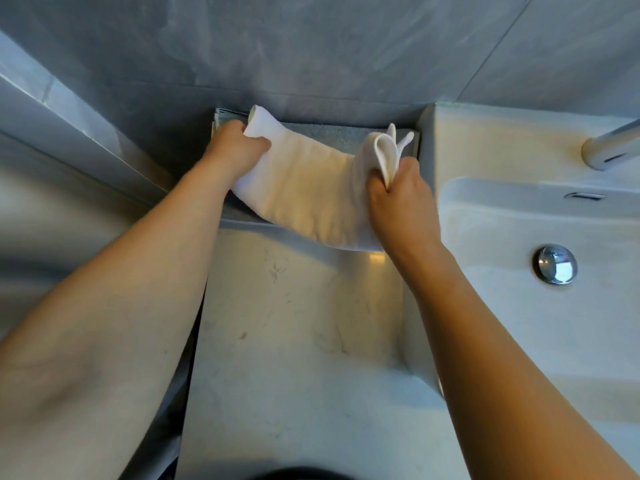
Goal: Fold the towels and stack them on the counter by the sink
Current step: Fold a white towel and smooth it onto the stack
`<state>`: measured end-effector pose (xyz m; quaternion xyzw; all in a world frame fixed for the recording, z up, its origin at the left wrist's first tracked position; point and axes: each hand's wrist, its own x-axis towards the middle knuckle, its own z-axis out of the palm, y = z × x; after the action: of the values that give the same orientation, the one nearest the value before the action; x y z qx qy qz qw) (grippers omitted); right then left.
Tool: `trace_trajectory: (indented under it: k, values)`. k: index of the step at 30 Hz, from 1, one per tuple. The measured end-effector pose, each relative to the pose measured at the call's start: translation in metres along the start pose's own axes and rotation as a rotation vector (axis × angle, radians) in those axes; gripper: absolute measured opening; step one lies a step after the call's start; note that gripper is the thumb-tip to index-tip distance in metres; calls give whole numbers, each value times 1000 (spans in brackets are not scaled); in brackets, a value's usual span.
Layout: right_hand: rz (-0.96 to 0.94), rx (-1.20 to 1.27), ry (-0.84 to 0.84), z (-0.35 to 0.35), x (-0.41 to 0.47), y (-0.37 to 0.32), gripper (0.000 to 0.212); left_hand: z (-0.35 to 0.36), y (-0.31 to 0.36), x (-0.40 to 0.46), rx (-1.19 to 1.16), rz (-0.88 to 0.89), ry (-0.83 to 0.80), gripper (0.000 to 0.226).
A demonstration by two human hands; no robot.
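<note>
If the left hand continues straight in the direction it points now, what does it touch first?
Probably the grey towel lying behind the white towel that the left hand grips, then the wall; depth is unclear.

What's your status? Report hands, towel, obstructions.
Left hand and right hand both grip white towel. Held over grey folded towel at wall. Nothing blocking.

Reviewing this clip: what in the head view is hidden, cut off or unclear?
- Grey towel: mostly covered by the white towel; how many lie under it cannot be told.
- Left hand: fingers tucked under the white towel, so the grip is unseen.
- Right hand: pinches bunched layers; fold count unclear.
- Faucet: cut off by the right edge.
- Sink: basin runs past the right edge.
</note>
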<state>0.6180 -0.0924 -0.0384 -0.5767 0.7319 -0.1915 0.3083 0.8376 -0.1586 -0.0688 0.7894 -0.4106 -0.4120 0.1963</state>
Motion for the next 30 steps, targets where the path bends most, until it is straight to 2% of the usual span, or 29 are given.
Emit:
trace_trajectory:
  k: [3,7,11,15,18,20,24,28,30]
  values:
    - [9,-39,-4,-8,-1,10,22,2,7,-25,14,91,39,32]
    - [70,11,-48,-22,-7,21,12,-1,11,-79,-154,122,34,24]
    - [58,70,-31,-32,-26,28,16,5,13,-130,-127,159,47,7]
    - [103,88,-71,-44,-50,37,35,9,10,-163,-30,227,92,17]
    - [130,80,-105,-60,-65,55,24,19,15,-186,37,258,98,20]
    - [145,113,-109,-74,-74,71,29,30,27,-204,54,282,114,20]
    - [215,250,-114,-106,-86,105,35,58,56,-242,38,362,150,5]
    - [297,357,-93,-149,-94,146,36,102,87,-281,-17,401,143,23]
    - [317,379,-82,-175,-98,170,24,129,102,-299,-56,413,133,25]
